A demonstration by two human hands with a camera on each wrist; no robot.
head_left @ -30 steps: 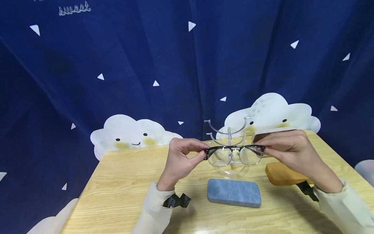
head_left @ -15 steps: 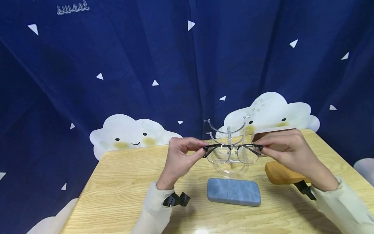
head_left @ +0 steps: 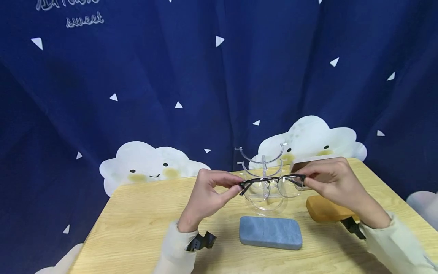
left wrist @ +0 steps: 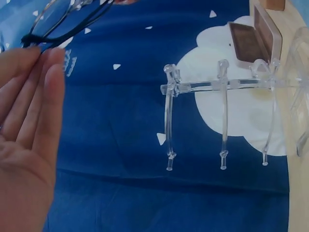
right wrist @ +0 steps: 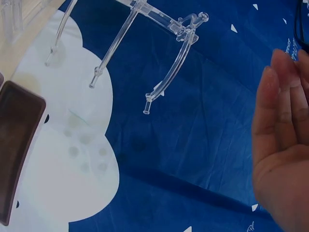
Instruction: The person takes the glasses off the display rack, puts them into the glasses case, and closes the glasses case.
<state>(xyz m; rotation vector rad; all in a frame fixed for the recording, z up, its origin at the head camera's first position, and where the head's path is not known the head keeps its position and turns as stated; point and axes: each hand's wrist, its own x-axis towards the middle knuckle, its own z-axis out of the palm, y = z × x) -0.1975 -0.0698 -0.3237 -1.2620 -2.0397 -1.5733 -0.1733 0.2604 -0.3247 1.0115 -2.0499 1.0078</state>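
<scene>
A pair of eyeglasses (head_left: 273,179) with a black browline and clear lenses is held up in the air between both hands. My left hand (head_left: 210,196) pinches its left corner between thumb and fingers, and my right hand (head_left: 337,186) pinches the right one. Behind the glasses in the head view stands a clear acrylic display stand (head_left: 264,163) with curved tiers. In the left wrist view, the left fingers grip the dark frame (left wrist: 58,41) at upper left, beside the stand's bare arms (left wrist: 224,116).
On the wooden table (head_left: 147,220) a blue glasses case (head_left: 270,233) lies in front of the stand. An orange case (head_left: 328,209) lies under my right forearm. An open case with a brown lining (right wrist: 19,145) stands behind my right hand. A dark blue curtain (head_left: 191,68) hangs behind.
The eyeglasses have tilted a little, their left end now lower than the right. Both hands still pinch them. The head view has shifted slightly upward.
</scene>
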